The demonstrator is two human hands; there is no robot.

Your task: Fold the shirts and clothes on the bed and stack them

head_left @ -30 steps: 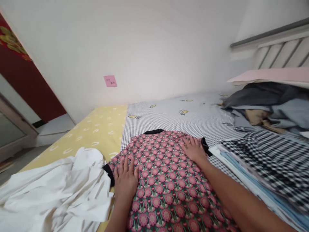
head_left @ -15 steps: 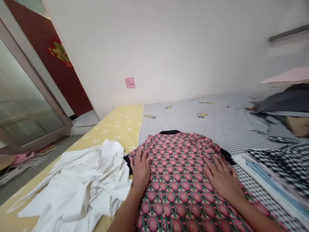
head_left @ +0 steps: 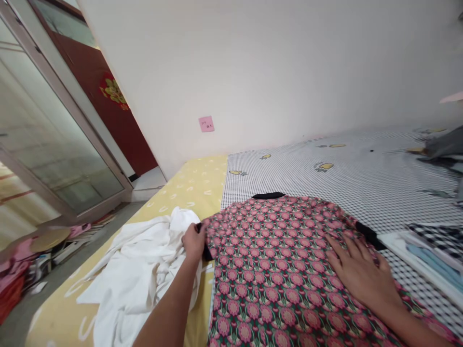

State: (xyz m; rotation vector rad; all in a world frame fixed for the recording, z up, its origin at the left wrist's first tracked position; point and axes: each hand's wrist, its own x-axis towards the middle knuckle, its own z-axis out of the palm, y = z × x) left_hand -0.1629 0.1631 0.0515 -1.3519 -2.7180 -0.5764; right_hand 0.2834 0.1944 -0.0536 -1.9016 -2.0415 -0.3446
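Note:
A short-sleeved shirt (head_left: 275,270) with pink flowers, a black collar and black cuffs lies spread out on the bed, its collar toward the wall. My left hand (head_left: 194,242) is at the black cuff of the left-side sleeve, fingers closed on its edge. Flat on the right side of the shirt rests my right hand (head_left: 361,272), fingers spread and holding nothing. Right beside my left hand, a crumpled white cloth (head_left: 144,260) lies in loose folds. The shirt's lower hem is out of view.
Yellow sheet (head_left: 202,180) covers the bed's left part, checked sheet (head_left: 282,168) the right. Folded clothes (head_left: 430,260) lie at the right, with dark clothing (head_left: 446,147) farther back. The wall (head_left: 275,72) borders the bed. Various items (head_left: 47,246) lie beyond the left edge.
My left hand has moved left from lying flat on the shirt to gripping the sleeve cuff. My right hand stays flat on the fabric. The view has turned left.

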